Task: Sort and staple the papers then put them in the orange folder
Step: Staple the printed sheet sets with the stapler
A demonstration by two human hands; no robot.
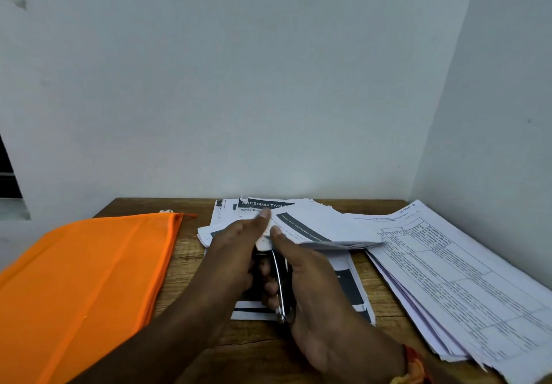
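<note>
A black and silver stapler (280, 288) is held above the middle of the wooden desk (191, 259), its jaw closed over the corner of a small paper bundle (322, 228). My right hand (310, 291) grips the stapler body from the right, fingers curled beneath it. My left hand (239, 252) holds the stapler's left side and pinches the bundle's corner against the stapler's head with the thumb. The orange folder (86, 279) lies flat on the left of the desk, its zipper edge toward the middle.
Printed sheets with dark headers (257, 207) lie under my hands in the desk's middle. A thick stack of table-printed papers (466, 288) lies on the right, along the side wall. The white wall stands right behind the desk.
</note>
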